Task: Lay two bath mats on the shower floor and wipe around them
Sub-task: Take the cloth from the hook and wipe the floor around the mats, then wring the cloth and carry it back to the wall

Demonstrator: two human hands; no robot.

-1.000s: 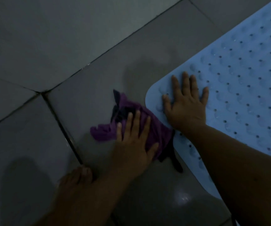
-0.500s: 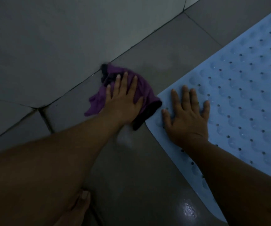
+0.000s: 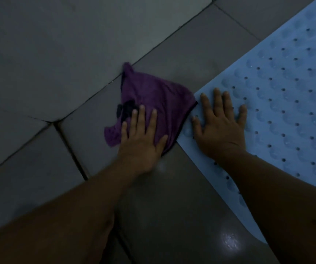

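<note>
The left hand (image 3: 142, 143) is pressing flat, fingers straight and slightly spread, on a crumpled purple cleaning cloth with a dark hem (image 3: 153, 100) — nothing is being pinched or curled round. The cloth is lying on the dark grey tiled shower floor (image 3: 172, 206), extending ahead of the fingertips to the joint where the floor is meeting the grey tiled wall (image 3: 48, 44). The right hand (image 3: 220, 126) is resting palm-down, fingers extended and spread, on the near corner of a pale blue perforated rubber bath mat with raised bumps (image 3: 286, 101). The cloth's hem is touching the mat edge just beside the right thumb — the mat is running ahead and rightward from that hand.
</note>
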